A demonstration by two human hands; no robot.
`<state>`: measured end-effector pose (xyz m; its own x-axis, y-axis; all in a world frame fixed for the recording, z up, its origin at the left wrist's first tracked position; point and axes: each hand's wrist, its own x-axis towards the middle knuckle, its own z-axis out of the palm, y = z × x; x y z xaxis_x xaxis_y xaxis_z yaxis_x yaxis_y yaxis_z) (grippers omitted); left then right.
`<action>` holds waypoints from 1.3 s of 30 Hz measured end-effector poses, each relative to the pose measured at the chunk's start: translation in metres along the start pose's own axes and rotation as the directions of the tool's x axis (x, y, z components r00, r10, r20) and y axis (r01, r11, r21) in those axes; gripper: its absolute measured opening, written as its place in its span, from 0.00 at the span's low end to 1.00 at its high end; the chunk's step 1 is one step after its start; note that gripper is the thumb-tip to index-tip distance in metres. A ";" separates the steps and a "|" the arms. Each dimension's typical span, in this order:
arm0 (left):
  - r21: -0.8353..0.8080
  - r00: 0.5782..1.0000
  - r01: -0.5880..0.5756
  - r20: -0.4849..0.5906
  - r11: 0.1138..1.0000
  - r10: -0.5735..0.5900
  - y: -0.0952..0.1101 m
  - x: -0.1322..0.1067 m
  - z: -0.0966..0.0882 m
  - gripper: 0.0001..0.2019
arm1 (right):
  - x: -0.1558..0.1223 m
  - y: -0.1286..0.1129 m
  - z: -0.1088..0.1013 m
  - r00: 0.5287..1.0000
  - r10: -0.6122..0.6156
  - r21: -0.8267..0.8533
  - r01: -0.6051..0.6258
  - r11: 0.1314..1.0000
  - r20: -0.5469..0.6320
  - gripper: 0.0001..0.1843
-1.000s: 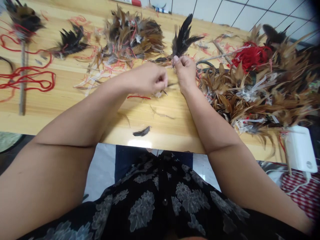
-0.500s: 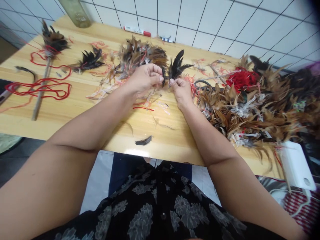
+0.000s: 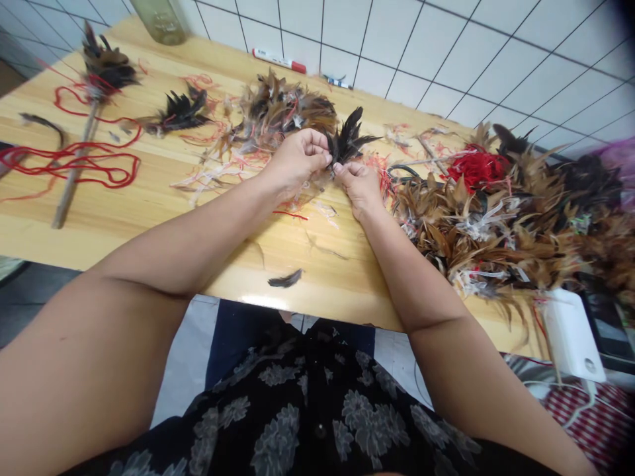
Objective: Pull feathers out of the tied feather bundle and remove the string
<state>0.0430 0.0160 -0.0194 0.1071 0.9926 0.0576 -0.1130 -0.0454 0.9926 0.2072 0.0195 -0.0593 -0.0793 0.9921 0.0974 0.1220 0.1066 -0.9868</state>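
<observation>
Over the middle of the table, my right hand (image 3: 361, 187) pinches the base of a small bunch of black feathers (image 3: 351, 135), whose tips fan upward. My left hand (image 3: 301, 162) meets it from the left with thumb and fingers pressed together on a dark feather at the bunch's side. Both sets of fingertips nearly touch, and the quill ends are mostly hidden by them. Just behind my left hand lies a pile of brown feathers (image 3: 292, 109). A larger heap of brown feather bunches (image 3: 476, 231) spreads beside my right forearm.
On the wooden table (image 3: 238, 281) at left lie a feather-topped stick (image 3: 74, 168), red string (image 3: 99, 165) and a black feather bunch (image 3: 181, 111). A loose black feather (image 3: 285, 278) lies near the front edge. A red marker (image 3: 278, 61) lies by the tiled wall; a white device (image 3: 573, 334) stands right.
My left hand has moved right, bringing its dark feather against the bunch in my right hand. The gap between the hands has closed. The view has shifted slightly.
</observation>
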 end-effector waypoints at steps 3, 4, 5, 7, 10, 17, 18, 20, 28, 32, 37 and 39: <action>-0.038 0.999 -0.024 -0.030 0.999 0.023 -0.005 0.001 0.003 0.18 | 0.002 0.003 0.000 0.999 0.032 0.010 -0.031 0.999 -0.010 0.38; -0.041 0.999 -0.033 -0.037 0.999 0.031 -0.006 0.002 0.004 0.18 | 0.003 0.005 0.001 0.999 0.038 0.011 -0.038 0.999 -0.011 0.38; -0.039 0.998 -0.040 -0.047 0.998 0.038 -0.008 0.002 0.006 0.18 | 0.004 0.006 0.001 0.999 0.039 0.010 -0.039 0.999 -0.011 0.38; -0.030 0.996 -0.052 -0.070 0.998 0.050 -0.011 0.003 0.008 0.19 | 0.004 0.009 0.001 1.000 0.029 0.003 -0.029 1.000 -0.009 0.39; -0.034 0.995 -0.070 -0.072 0.997 0.067 -0.013 0.004 0.010 0.19 | 0.004 0.010 0.001 1.000 0.024 -0.002 -0.024 1.000 0.006 0.39; -0.121 1.000 0.002 0.027 0.993 0.001 -0.010 0.003 0.002 0.18 | -0.005 -0.008 0.002 1.000 0.020 0.005 -0.020 1.000 0.001 0.39; -0.129 0.999 0.016 0.044 0.992 -0.010 -0.009 0.003 0.001 0.17 | -0.007 -0.011 0.003 1.000 0.015 0.007 -0.015 1.000 0.006 0.39; -0.127 0.997 0.038 0.078 0.991 -0.028 -0.005 0.002 -0.003 0.16 | -0.009 -0.014 0.002 1.000 0.011 -0.014 -0.011 1.000 0.012 0.39; 0.053 0.993 0.044 0.103 0.998 -0.050 -0.003 0.003 -0.010 0.15 | -0.004 -0.009 -0.002 0.997 -0.070 -0.247 0.079 0.966 0.045 0.32; 0.134 0.996 0.036 0.078 0.990 -0.047 -0.010 0.005 -0.008 0.15 | -0.006 -0.012 0.001 0.996 -0.090 -0.412 0.088 0.907 0.015 0.26; 0.176 0.995 -0.025 0.096 0.984 0.008 -0.021 0.008 -0.006 0.13 | -0.013 -0.014 0.008 0.996 -0.066 -0.507 0.028 0.861 -0.057 0.25; 0.171 0.995 -0.050 0.089 0.984 0.035 -0.022 0.008 -0.007 0.13 | -0.013 -0.013 0.007 0.995 -0.086 -0.484 0.055 0.873 -0.042 0.24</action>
<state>0.0390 0.0259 -0.0414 0.1906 0.9764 0.1019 0.0523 -0.1137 0.9921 0.1995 0.0044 -0.0486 -0.0476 0.9812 0.1872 0.5810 0.1797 -0.7939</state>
